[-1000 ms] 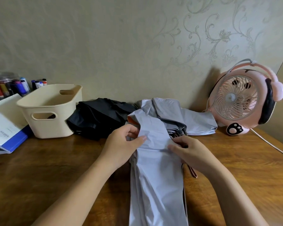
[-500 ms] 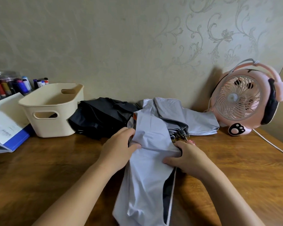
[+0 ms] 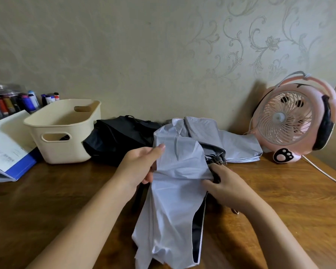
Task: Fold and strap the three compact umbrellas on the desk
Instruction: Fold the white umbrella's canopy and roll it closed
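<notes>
A light grey umbrella [image 3: 175, 193] with a black lining lies lengthwise in the middle of the wooden desk [image 3: 56, 195], its cloth loose and creased. My left hand [image 3: 142, 166] grips its left edge, thumb on top of the cloth. At the umbrella's right side my right hand [image 3: 223, 185] clasps the bundled cloth, close to the rib tips. A second grey umbrella [image 3: 239, 146] lies flattened behind it by the wall. To the left of that one sits a crumpled black umbrella [image 3: 120, 138].
A cream plastic basket [image 3: 64, 131] stands at the back left, next to an open booklet on a blue folder [image 3: 8, 154] and a jar of markers [image 3: 10, 101]. A pink desk fan [image 3: 295, 121] stands at the back right, its white cable [image 3: 326, 175] trailing over the desk.
Both hands gathered the grey umbrella's cloth round its shaft. The lower part swung left and its black lining now shows. My left thumb has moved up onto the cloth.
</notes>
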